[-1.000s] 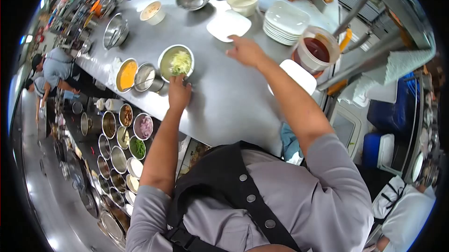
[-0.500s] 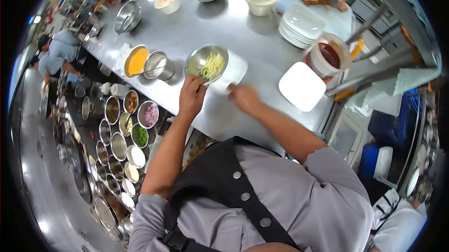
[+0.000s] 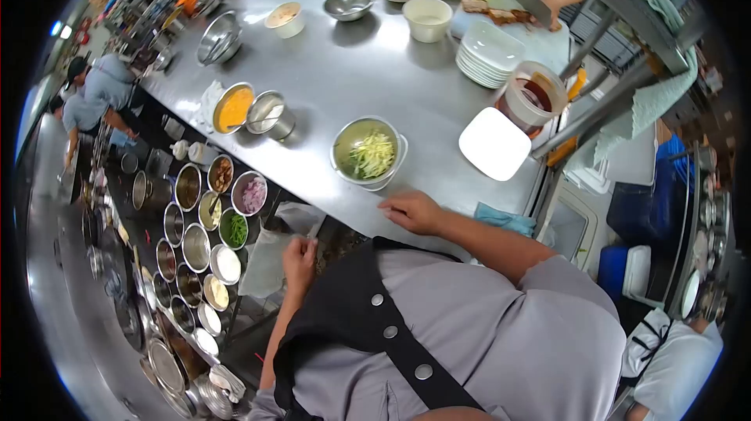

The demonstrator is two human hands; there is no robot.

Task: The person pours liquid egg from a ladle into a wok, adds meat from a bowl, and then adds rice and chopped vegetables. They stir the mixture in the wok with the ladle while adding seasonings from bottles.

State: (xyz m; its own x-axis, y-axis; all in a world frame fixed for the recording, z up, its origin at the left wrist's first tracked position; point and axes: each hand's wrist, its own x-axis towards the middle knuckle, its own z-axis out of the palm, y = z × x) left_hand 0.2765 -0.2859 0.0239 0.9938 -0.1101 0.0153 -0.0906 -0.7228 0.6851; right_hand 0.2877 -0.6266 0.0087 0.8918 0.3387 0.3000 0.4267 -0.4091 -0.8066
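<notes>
At counter (image 3: pixel 325 185) edge, right hand (image 3: pixel 413 212) flat, empty, near bowl (image 3: pixel 345 142); left hand (image 3: pixel 300 258) unclear.

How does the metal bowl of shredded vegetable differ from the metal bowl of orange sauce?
The bowl of shredded vegetable holds pale shreds; the bowl of orange sauce holds smooth liquid. The first rests on a white plate near the right hand; the second stands farther left. Both are round metal bowls.
</notes>
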